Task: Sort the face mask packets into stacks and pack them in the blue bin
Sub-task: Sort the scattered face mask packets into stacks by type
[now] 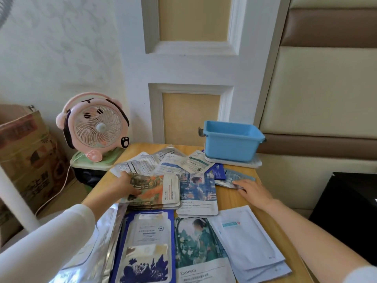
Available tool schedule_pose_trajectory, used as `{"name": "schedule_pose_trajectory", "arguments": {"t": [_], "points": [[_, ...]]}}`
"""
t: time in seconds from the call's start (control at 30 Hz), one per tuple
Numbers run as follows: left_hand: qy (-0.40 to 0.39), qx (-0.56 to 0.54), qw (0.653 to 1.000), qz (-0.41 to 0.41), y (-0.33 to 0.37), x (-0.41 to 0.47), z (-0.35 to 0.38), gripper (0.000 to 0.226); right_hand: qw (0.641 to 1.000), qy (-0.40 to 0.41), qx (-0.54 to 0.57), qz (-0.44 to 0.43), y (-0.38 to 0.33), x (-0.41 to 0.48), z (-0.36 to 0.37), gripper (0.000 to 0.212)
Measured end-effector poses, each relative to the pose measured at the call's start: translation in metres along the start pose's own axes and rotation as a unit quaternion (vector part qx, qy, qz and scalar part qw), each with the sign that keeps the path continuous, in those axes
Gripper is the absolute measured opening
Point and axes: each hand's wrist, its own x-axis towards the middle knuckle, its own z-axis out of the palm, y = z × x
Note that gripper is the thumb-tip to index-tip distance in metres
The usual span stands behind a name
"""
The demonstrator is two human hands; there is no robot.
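Now L hand [124, 186] is gripping a stack of orange-printed rectangular foil mask packets [161, 190] at 10 o'clock, thumb on top. R hand [254, 190] is lying nearly flat on a grey-blue foil packet [232, 177] at 2 o'clock. Blue rectangular plastic bin [230, 148] is sitting at 1 o'clock.

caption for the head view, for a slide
Left hand grips the orange packet stack, right hand touches a grey packet, blue bin behind.
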Motion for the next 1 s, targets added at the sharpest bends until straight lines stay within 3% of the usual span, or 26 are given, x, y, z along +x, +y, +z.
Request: {"name": "schedule_pose_trajectory", "arguments": {"t": [0.17, 0.23, 0.3, 0.4, 0.5, 0.6, 0.7, 0.77, 0.9, 1.0], "points": [[-0.065, 0.040, 0.997, -0.007, 0.003, 0.004, 0.003, 0.112, 0.999, 0.021, -0.032, 0.017, -0.004, -0.003, 0.000, 0.036], [-0.041, 0.121, 0.992, 0.015, 0.003, 0.002, 0.003, 0.123, 0.999, 0.021, -0.013, 0.031, 0.000, -0.003, -0.004, 0.033], [0.010, 0.162, 0.981, 0.102, 0.008, -0.001, 0.007, 0.121, 0.994, 0.053, 0.087, 0.044, 0.005, -0.003, -0.012, 0.028], [-0.001, 0.202, 0.933, 0.298, 0.026, -0.014, 0.016, 0.112, 0.945, 0.223, 0.228, 0.077, 0.013, -0.005, -0.030, 0.020], [-0.072, 0.230, 0.896, 0.374, 0.043, -0.026, 0.032, 0.108, 0.874, 0.360, 0.300, 0.128, 0.012, -0.012, -0.052, 0.019], [-0.100, 0.253, 0.887, 0.373, 0.047, -0.024, 0.041, 0.096, 0.805, 0.404, 0.399, 0.169, 0.008, -0.017, -0.068, 0.018], [-0.112, 0.267, 0.893, 0.345, 0.040, -0.020, 0.041, 0.064, 0.787, 0.396, 0.433, 0.189, 0.007, -0.019, -0.070, 0.017], [-0.113, 0.261, 0.897, 0.338, 0.033, -0.018, 0.040, 0.057, 0.783, 0.387, 0.444, 0.201, 0.008, -0.022, -0.066, 0.017], [-0.110, 0.251, 0.898, 0.344, 0.023, -0.012, 0.039, 0.055, 0.774, 0.385, 0.460, 0.206, 0.007, -0.023, -0.058, 0.016], [-0.128, 0.258, 0.895, 0.342, 0.022, -0.013, 0.034, 0.090, 0.767, 0.381, 0.473, 0.205, 0.007, -0.023, -0.057, 0.016]]}}
